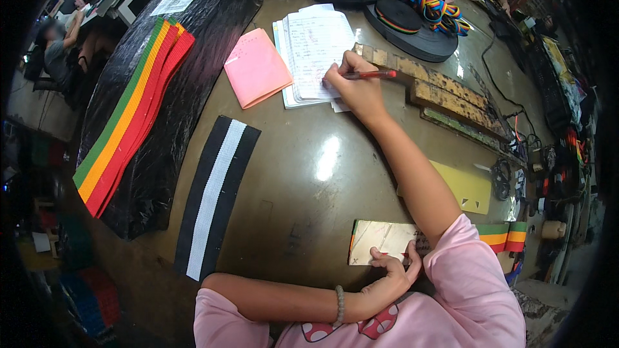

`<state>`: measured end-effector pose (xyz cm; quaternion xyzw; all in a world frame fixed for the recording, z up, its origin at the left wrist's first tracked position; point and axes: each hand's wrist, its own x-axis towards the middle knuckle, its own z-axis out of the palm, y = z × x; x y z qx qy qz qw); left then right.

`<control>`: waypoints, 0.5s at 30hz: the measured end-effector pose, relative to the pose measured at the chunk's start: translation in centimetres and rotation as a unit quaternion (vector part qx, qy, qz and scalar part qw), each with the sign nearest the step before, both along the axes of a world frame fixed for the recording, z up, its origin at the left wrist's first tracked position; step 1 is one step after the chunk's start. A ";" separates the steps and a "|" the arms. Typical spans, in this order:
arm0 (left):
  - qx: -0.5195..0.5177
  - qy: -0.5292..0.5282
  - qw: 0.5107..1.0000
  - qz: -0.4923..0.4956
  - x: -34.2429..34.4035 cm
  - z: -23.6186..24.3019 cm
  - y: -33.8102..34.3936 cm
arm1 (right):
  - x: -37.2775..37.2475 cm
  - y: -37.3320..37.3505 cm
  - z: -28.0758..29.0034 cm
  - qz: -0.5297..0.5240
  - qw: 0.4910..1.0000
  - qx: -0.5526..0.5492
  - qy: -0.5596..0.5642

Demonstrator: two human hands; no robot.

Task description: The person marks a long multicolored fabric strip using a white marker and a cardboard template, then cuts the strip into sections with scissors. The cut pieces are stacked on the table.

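While the right hand (356,85) has its grip pinched on a red pen (382,74) at the far notebook (316,45), the left hand (391,285), its grip loosely spread, touches a pale card (382,237) on the near right. Room to move spans the mid-counter (290,167), right of a black-and-white strip (219,183). A black wrapped bundle (219,32) crowds the left edge; yellow-black bars (451,98) obstruct the far right.

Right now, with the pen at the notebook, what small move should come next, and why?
I'd suggest one short pen stroke by the right hand. It holds a red pen at the right side of the notebook's page, which already bears handwriting, while the left hand is well away, down at the pale board.
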<state>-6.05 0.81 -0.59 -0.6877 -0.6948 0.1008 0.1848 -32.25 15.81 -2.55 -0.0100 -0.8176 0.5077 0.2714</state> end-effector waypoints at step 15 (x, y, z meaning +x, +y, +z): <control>-0.011 0.017 1.000 -0.011 -0.4 0.4 -0.1 | 0.9 -0.5 0.7 0.016 0.994 -0.103 0.021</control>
